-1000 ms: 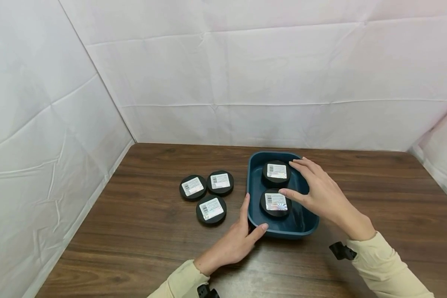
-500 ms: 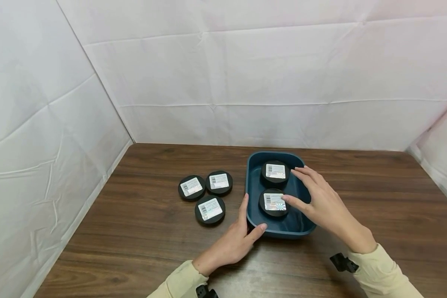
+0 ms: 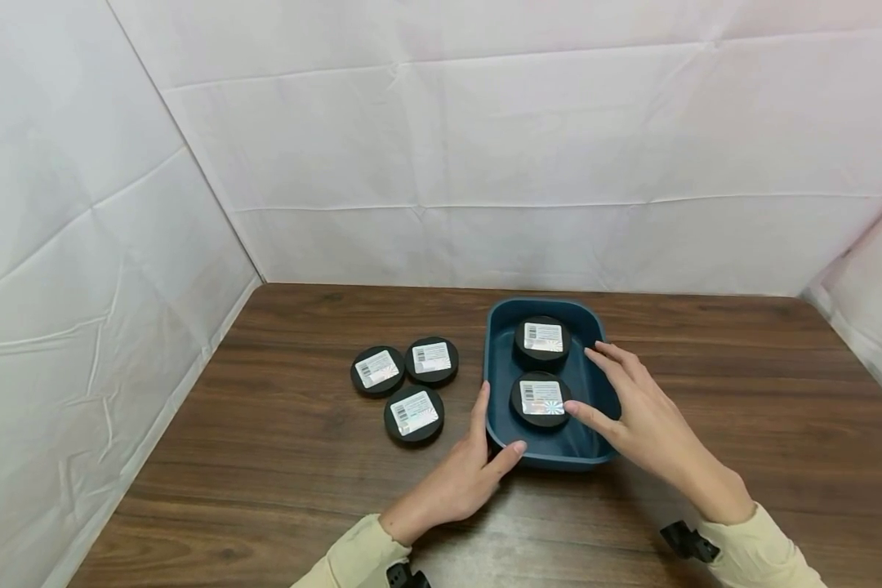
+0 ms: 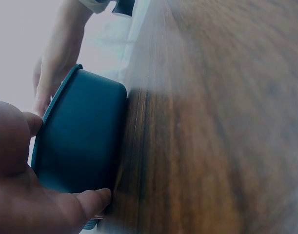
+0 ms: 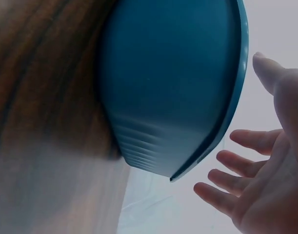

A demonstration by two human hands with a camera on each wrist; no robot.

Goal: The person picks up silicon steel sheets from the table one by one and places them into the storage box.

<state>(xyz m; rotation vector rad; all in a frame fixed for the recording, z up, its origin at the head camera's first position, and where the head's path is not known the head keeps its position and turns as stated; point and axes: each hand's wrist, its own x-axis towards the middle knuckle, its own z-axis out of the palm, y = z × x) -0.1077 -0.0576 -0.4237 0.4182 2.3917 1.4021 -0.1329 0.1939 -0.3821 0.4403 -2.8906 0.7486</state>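
Note:
A deep blue plastic bin (image 3: pixel 569 453) stands on the table. Inside it are two black round pucks, a far one (image 3: pixel 529 356) and a near one (image 3: pixel 518 406), each topped with a white barcode label. My left hand (image 3: pixel 461 482) touches the bin's near left corner, fingers along the side and thumb at the front rim. Over the bin's right side hovers my right hand (image 3: pixel 650 416), its fingers spread and holding nothing; its thumb tip overlaps the near puck's edge. In the right wrist view, the right hand's fingers (image 5: pixel 219 197) are apart above the bin's rim.
Left of the bin, three similar black pucks lie grouped on the wooden table (image 3: pixel 279 490): left (image 3: pixel 363 387), right (image 3: pixel 452 372) and near (image 3: pixel 397 434). White cloth walls (image 3: pixel 441 147) rise behind the table and at both sides.
My right hand has drawn back toward the right and slightly nearer, away from the far puck. The left hand stays at the bin's corner, and the pucks keep their places.

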